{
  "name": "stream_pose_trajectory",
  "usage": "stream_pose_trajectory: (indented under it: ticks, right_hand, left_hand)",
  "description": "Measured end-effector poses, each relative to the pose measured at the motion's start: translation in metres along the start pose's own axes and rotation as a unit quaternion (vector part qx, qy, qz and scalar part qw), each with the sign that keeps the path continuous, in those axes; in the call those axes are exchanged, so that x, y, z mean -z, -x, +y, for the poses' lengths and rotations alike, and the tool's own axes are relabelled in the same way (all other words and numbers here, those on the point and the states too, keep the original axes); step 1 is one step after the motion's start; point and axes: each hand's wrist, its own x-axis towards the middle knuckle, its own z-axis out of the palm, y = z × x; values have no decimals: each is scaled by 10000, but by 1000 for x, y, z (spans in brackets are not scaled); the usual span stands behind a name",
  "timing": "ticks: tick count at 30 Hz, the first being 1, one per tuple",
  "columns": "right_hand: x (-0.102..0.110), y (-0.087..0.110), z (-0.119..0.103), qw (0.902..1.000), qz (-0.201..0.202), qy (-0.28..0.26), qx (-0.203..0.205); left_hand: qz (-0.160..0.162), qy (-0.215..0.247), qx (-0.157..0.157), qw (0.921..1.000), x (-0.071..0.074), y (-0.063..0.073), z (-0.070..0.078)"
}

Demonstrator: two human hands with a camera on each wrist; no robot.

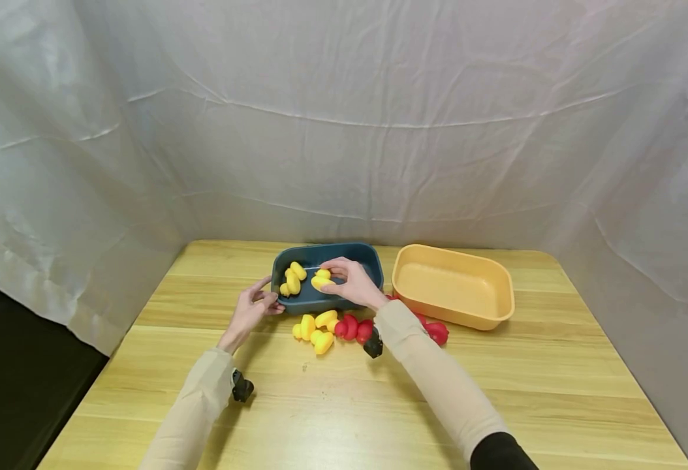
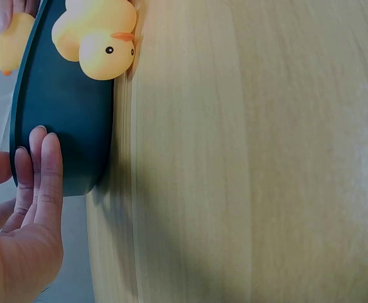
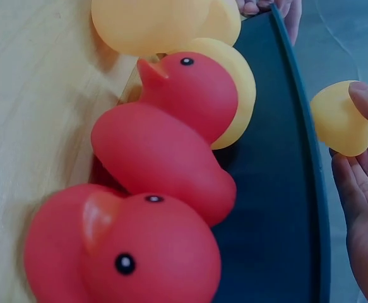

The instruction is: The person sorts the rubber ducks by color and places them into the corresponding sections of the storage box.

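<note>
My left hand (image 1: 249, 312) grips the left end of a dark blue bin (image 2: 70, 101), thumb at the rim and fingers along the outer wall. Over the inside of this bin, my right hand (image 1: 352, 282) holds a yellow rubber duck (image 3: 338, 120) between thumb and fingers. Other yellow ducks (image 1: 292, 281) lie in the bin's left part. Just in front of it, yellow ducks (image 1: 323, 341) are grouped on the table. Red rubber ducks (image 3: 158, 148) line up to their right, partly hidden in the head view by my right forearm.
An orange bin (image 1: 452, 284) with nothing in it stands right of the blue one. Another red duck (image 1: 437, 333) sits against its front side. Everything rests on a wooden table (image 1: 555, 391), with a pale curtain (image 1: 379, 163) hanging behind and at the sides.
</note>
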Motion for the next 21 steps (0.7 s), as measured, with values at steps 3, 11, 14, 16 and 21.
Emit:
stream_pose_trajectory:
  ticks: [3,11,14,16,21]
  right_hand:
    - [-3,-3,1,9999,0,124,-102]
    - [-8,-7,5,9989,-129,394,-222]
    - [-9,-8,5,9986,-187,393,-297]
    - [-9,-8,4,9985,-229,384,-331]
    - [-8,-8,4,9985,-248,402,-258]
  left_hand:
    - [-9,18,6,10000,0,0,0]
    - [-9,-1,-7,10000,0,-1,-2]
    - [-5,-8,-7,10000,0,-1,-3]
    - [-3,2,-18,10000,0,-1,-2]
    - [-1,33,-24,10000,0,0,-2]
